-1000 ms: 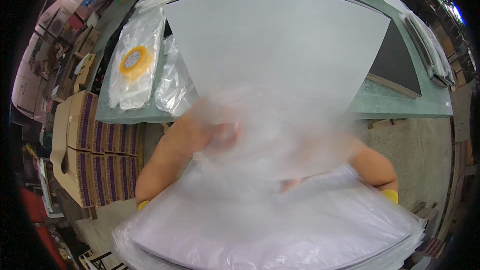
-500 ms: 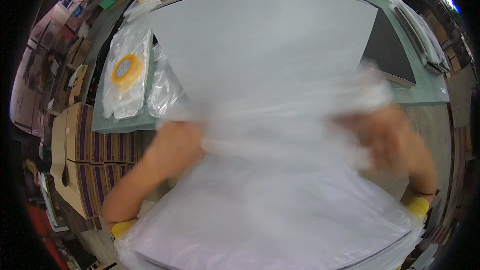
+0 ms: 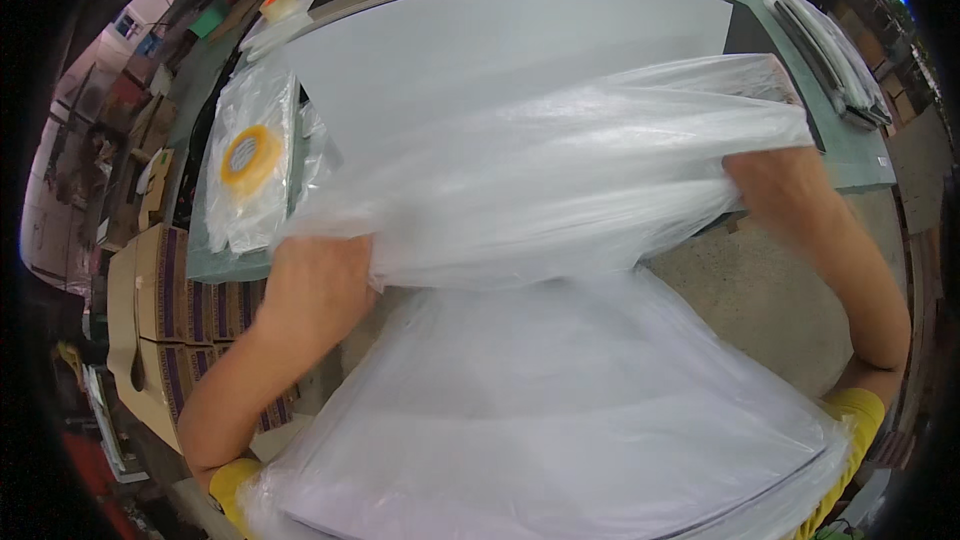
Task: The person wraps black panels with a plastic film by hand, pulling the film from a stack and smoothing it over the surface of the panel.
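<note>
A clear plastic bag [image 3: 560, 150] stretches in folds between my two hands, across the near part of a white panel [image 3: 420, 50]. My left hand [image 3: 320, 280] is closed on the bag's edge at the left. At the right, my right hand [image 3: 780, 180] grips the other end, its fingers mostly hidden behind the film. Nearest to me, a wide, pale flat panel inside plastic wrapping [image 3: 560, 410] leans up towards the table, its upper end under the stretched bag.
A roll of yellow tape [image 3: 250, 160] lies on folded plastic bags [image 3: 225, 215] at the green table's [image 3: 235, 265] left. Another tape roll [image 3: 280, 3] stands farther back. Wrapped panels [image 3: 830, 65] lie at the right edge. Stacked cardboard boxes [image 3: 150, 290] stand below left.
My hands have moved apart, the right one up and outward, the left one slightly left. The plastic bag between them has gone from blurred and bunched to drawn out wide.
</note>
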A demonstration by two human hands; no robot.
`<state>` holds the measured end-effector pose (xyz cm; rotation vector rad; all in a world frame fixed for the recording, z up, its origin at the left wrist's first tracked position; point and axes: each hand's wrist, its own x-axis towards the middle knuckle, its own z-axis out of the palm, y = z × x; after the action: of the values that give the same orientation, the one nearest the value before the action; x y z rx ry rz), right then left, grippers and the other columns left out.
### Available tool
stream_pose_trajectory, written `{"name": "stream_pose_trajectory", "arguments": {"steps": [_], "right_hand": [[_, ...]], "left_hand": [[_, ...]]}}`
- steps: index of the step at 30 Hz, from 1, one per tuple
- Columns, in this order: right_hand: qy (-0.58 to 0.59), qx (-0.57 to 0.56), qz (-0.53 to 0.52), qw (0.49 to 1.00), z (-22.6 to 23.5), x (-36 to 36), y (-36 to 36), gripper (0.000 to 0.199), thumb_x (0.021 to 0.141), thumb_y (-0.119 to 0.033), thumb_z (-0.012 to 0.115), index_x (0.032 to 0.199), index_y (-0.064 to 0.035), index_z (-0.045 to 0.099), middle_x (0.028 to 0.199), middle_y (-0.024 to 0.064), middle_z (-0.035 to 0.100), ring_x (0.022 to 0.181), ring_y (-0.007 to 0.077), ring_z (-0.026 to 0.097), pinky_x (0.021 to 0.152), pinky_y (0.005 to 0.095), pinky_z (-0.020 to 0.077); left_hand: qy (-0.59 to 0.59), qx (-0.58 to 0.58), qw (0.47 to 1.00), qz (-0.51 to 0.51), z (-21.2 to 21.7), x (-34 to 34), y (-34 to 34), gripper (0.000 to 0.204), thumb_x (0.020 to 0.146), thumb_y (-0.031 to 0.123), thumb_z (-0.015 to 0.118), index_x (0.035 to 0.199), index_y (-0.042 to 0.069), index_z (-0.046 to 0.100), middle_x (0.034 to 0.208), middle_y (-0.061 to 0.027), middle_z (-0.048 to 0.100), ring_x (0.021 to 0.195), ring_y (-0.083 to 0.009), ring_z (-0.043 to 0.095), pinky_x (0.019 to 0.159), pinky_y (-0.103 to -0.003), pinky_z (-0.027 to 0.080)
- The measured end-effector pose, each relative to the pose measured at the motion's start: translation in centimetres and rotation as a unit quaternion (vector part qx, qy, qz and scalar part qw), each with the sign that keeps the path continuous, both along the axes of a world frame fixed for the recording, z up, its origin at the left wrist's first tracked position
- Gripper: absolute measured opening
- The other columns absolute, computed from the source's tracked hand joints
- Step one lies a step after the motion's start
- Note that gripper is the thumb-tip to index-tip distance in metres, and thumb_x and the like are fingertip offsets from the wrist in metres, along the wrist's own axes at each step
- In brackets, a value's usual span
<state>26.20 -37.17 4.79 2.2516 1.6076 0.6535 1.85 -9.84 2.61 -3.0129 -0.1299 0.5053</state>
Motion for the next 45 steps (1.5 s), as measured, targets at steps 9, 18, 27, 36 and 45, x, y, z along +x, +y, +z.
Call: {"name": "stream_pose_trajectory", "arguments": {"steps": [9,18,27,36,45], "right_hand": [[0.622,0.271,-0.083,0.73,-9.6,2.1,-4.0,0.022,0.081,-0.017,0.047,0.1,-0.0046,0.049,0.1,0.0071,0.052,0.092,0.0211,0.051,0.081,0.0344,0.0401],[0.378,0.288,0.052,0.878,2.0,3.7,-9.3,0.038,0.078,-0.023,0.055,0.107,0.0009,0.048,0.101,0.0089,0.053,0.087,0.0186,0.054,0.077,0.0291,0.0433],[0.453,0.334,0.06,0.825,-1.2,5.5,-2.1,0.038,0.076,-0.005,0.043,0.113,0.0005,0.046,0.105,0.0097,0.054,0.097,0.0177,0.052,0.084,0.0287,0.0413],[0.197,0.401,-0.021,0.894,-1.2,6.8,-0.2,0.067,0.054,0.022,0.037,0.109,-0.0128,0.054,0.122,0.0079,0.038,0.115,0.0261,0.036,0.092,0.0338,0.0392],[0.41,0.526,0.054,0.743,0.8,7.0,-1.9,0.032,0.064,0.012,0.05,0.09,-0.0023,0.062,0.09,0.0052,0.059,0.082,0.0133,0.056,0.078,0.0249,0.0435]], "left_hand": [[-0.161,0.275,0.948,-0.022,-0.8,0.3,0.9,0.028,0.069,0.012,0.05,0.096,0.005,0.054,0.094,-0.0111,0.053,0.089,-0.024,0.05,0.079,-0.038,0.038],[-0.004,-0.151,0.988,-0.029,-5.1,-2.4,1.8,0.016,0.07,0.016,0.052,0.083,0.006,0.053,0.088,-0.0129,0.054,0.08,-0.027,0.053,0.069,-0.039,0.042],[-0.468,-0.138,0.811,0.321,2.6,2.6,7.7,0.04,0.063,-0.006,0.046,0.101,0.006,0.053,0.076,-0.01,0.053,0.064,-0.0227,0.05,0.06,-0.029,0.042],[-0.528,-0.017,0.841,0.117,2.2,4.6,7.3,0.071,0.06,-0.02,0.039,0.12,0.019,0.047,0.115,-0.0129,0.042,0.096,-0.024,0.048,0.082,-0.03,0.04],[-0.588,-0.123,0.8,-0.005,3.6,1.2,8.1,0.051,0.057,-0.018,0.038,0.099,0.004,0.059,0.088,-0.0075,0.052,0.086,-0.0182,0.052,0.076,-0.025,0.039]]}}
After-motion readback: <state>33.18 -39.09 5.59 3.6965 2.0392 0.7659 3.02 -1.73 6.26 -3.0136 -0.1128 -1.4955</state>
